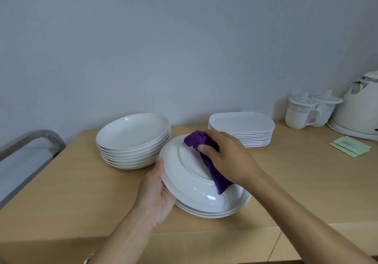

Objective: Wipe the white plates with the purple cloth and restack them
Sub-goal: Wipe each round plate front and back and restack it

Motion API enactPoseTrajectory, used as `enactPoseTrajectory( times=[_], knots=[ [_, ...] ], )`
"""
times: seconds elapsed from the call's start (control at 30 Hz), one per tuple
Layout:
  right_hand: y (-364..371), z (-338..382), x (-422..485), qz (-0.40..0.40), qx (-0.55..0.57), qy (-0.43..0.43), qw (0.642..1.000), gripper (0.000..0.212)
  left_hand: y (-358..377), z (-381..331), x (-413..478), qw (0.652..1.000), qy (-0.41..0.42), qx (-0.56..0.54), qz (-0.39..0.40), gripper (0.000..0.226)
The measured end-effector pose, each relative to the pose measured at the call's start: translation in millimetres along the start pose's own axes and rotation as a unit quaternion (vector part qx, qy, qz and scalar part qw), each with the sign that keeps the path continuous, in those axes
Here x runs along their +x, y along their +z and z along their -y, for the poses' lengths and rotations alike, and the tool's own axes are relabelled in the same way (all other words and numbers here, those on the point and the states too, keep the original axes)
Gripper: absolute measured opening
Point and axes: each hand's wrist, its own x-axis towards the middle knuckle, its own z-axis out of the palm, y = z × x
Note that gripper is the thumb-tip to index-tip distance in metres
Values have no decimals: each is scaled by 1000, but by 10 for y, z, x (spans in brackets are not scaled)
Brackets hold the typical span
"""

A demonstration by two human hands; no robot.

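Left hand (157,194) grips the upturned plate (184,181) by its rim; right hand (227,157) pinches the purple cloth (196,140) against its base.

Left hand (157,194) cups the near-left rim of the upturned plate (184,181); right hand (227,157) lies across its base, fingers pinching the purple cloth (196,140).

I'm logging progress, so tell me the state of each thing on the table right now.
Held plate: upside down, tilted, gripped by left hand.
Purple cloth: bunched in right hand, pressed on that plate's underside.
Low stack: right way up, beneath the held plate.
Round stack: upright, untouched.
Rectangular stack: upright, untouched.
Mugs: lids on.
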Motion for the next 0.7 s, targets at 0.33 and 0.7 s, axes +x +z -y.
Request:
enactPoseTrajectory(
  times=[0.33,0.7],
  knots=[
    [162,-39,8,25,-52,16,998,41,-435,-143,118,822,185,528,104,58],
    [241,80,216,70,-104,-7,992,41,-536,22,205,820,192,524,128,119]
  ],
)
